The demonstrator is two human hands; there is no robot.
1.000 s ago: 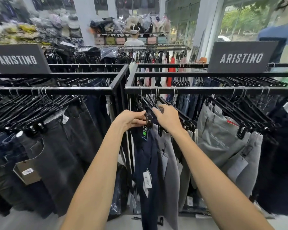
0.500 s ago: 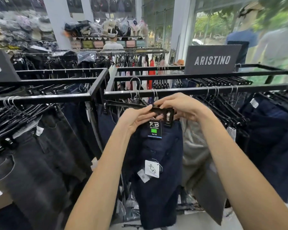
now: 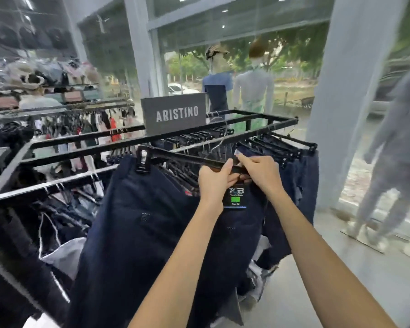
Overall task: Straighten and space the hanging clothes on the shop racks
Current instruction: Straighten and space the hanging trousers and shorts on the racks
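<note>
Two hands gripped one black plastic clip hanger [image 3: 189, 159]: left hand [image 3: 214, 183] beside right hand [image 3: 262, 175] at right end. Dark navy trousers [image 3: 133, 221] hung below, near black metal rack [image 3: 85, 151], right of middle.

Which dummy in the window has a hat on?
The left mannequin in the blue and navy T-shirt wears a tan cap. The mannequin in the light grey top beside it shows bare reddish hair.

two bare hands, left hand [image 3: 214, 183] and right hand [image 3: 260, 175], one black clip hanger [image 3: 175, 157] between them, one pair of navy trousers [image 3: 137, 233] on it, one size tag [image 3: 236, 197], one aristino sign [image 3: 174, 113], two dressed mannequins [image 3: 253, 91] at the window
</note>
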